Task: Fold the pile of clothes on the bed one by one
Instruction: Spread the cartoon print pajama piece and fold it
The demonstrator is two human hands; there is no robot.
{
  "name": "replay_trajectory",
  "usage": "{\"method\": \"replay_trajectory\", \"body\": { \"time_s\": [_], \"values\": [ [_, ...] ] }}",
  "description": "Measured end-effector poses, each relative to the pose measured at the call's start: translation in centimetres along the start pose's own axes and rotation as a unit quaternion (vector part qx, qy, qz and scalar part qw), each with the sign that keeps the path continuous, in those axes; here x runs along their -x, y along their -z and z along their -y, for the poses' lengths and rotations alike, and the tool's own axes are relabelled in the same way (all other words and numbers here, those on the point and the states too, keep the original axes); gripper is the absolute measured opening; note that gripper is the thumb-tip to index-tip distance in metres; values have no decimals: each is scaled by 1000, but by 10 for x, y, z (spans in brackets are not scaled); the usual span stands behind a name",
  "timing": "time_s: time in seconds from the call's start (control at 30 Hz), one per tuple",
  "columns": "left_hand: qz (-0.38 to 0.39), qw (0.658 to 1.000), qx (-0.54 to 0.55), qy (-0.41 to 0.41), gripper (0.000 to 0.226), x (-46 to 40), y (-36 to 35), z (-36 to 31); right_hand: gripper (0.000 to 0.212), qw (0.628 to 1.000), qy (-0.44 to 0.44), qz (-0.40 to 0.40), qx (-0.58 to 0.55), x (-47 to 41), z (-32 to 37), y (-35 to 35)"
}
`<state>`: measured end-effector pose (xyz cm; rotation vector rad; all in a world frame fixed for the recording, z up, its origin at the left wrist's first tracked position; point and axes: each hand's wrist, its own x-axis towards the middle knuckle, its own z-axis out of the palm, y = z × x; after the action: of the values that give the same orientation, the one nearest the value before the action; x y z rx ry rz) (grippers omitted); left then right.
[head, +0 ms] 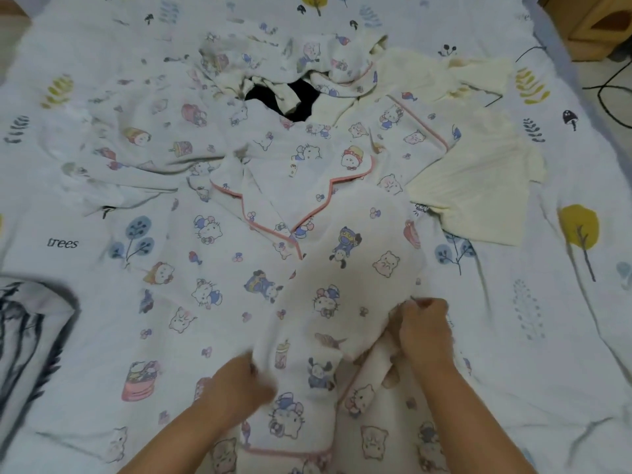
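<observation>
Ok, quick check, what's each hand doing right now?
Left hand: gripping a fold of the cartoon-print pajama top.
Right hand: fingers curled, pinching the same top's folded-over sleeve.

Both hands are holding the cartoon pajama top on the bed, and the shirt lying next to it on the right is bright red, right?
Not quite. The shirt on the right is pale yellow, not red, as the head view shows. The rest holds: the left hand and right hand each have a grip on the cartoon pajama top on the bed.
</observation>
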<state>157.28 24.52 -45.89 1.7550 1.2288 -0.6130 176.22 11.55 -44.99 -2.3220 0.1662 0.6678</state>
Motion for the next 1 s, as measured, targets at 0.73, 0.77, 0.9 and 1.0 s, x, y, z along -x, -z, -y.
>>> {"method": "replay_trajectory", "body": {
  "time_s": [0.73,0.77,0.9,1.0],
  "values": [
    [-119,987,-67,-85,45,-9,53,78,43,994,-17,-76,-73,-55,11,6],
    [-155,979,-94,-94,41,-5,52,75,40,995,6,-104,-9,-57,12,9],
    [-330,891,-233,-206,42,-8,30,77,48,963,115,-141,198,-61,19,6],
    [-345,873,-257,-229,46,-10,16,68,54,957,189,-114,186,-69,37,-7]
  ]
}}
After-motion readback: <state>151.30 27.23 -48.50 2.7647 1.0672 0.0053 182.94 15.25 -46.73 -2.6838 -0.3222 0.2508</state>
